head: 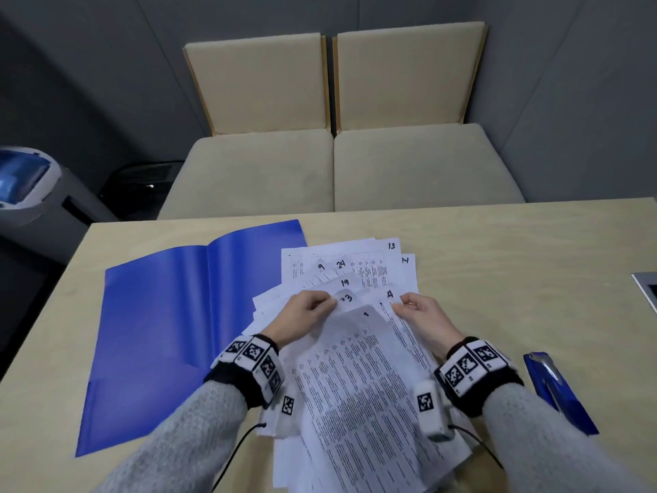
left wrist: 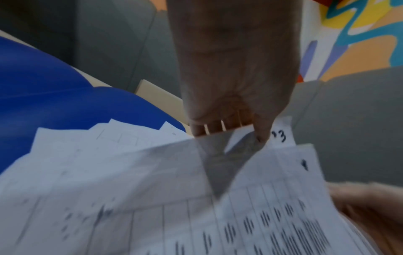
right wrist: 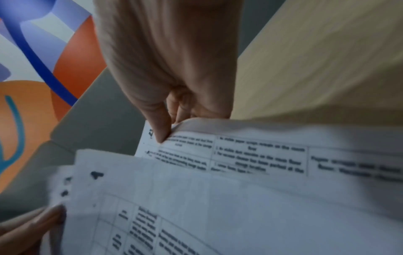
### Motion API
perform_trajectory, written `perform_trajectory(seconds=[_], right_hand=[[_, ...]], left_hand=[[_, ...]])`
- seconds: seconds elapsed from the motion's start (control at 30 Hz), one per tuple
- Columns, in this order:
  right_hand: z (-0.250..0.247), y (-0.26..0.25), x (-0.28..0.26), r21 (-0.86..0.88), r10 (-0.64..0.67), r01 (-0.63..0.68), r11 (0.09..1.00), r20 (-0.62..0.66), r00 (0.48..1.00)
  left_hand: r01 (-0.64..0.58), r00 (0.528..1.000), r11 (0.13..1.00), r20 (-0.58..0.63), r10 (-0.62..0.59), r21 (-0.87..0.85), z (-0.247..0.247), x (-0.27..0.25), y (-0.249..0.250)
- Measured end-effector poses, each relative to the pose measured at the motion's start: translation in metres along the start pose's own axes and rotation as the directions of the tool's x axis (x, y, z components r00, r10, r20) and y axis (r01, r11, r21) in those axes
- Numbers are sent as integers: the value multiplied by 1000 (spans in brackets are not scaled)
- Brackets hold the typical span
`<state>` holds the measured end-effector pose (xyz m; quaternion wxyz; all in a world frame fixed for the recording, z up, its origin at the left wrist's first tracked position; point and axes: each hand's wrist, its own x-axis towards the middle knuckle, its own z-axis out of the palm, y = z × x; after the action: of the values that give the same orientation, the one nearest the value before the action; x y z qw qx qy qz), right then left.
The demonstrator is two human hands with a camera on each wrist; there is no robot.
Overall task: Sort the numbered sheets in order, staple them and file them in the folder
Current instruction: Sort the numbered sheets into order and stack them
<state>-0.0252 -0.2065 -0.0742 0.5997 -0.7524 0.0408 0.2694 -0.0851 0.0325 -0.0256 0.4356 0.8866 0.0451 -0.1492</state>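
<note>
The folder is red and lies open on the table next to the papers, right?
Not quite. The folder is blue, not red, as the head view shows. The rest holds: it lies open on the table next to the papers.

Your numbered sheets (head: 359, 368) are white, printed with black tables of text and handwritten black numbers at the corners. The open folder (head: 156, 329) at centre left is solid bright blue, and the stapler (head: 558, 389) at lower right is blue with a silver top. Your wristbands (head: 256, 364) carry black-and-white square codes over grey knit sleeves (head: 185, 439). The table (head: 515, 261) is pale wood; the seat cushions (head: 334, 112) above are beige.
</note>
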Motion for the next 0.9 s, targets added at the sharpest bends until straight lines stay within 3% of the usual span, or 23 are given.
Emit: perform_trajectory(seconds=[0.23, 0.4, 0.47, 0.57, 0.67, 0.73, 0.8, 0.87, 0.9], right_hand=[[8, -5, -7, 82, 3, -3, 997, 2, 1000], [17, -3, -6, 81, -7, 4, 997, 38, 999], [23, 4, -6, 100, -12, 6, 995, 62, 998], [30, 12, -13, 105, 38, -59, 993, 193, 980], [17, 4, -25, 102, 155, -210, 972, 392, 907], [3, 0, -25, 97, 197, -234, 967, 293, 936], [-9, 4, -15, 112, 165, -167, 979, 32, 986], [-16, 9, -2, -81, 84, -98, 992, -159, 984], [-16, 10, 3, -222, 57, -90, 971, -151, 987]], left_hand=[[57, 998, 998, 23, -57, -41, 1, 4, 6], [-64, 995, 997, -85, 59, -54, 11, -1, -4], [-57, 997, 995, -50, 53, -81, 18, -7, -3], [-38, 997, 999, 69, 37, 16, 27, -13, -1], [-62, 988, 996, 146, 51, 71, 34, -12, -9], [-63, 988, 998, 146, 58, 30, 37, -12, -14], [-54, 987, 998, 151, 56, -21, 37, -13, -12], [-56, 987, 998, 149, 60, -27, 37, -15, -11], [-56, 987, 998, 150, 60, -32, 37, -15, -9]])
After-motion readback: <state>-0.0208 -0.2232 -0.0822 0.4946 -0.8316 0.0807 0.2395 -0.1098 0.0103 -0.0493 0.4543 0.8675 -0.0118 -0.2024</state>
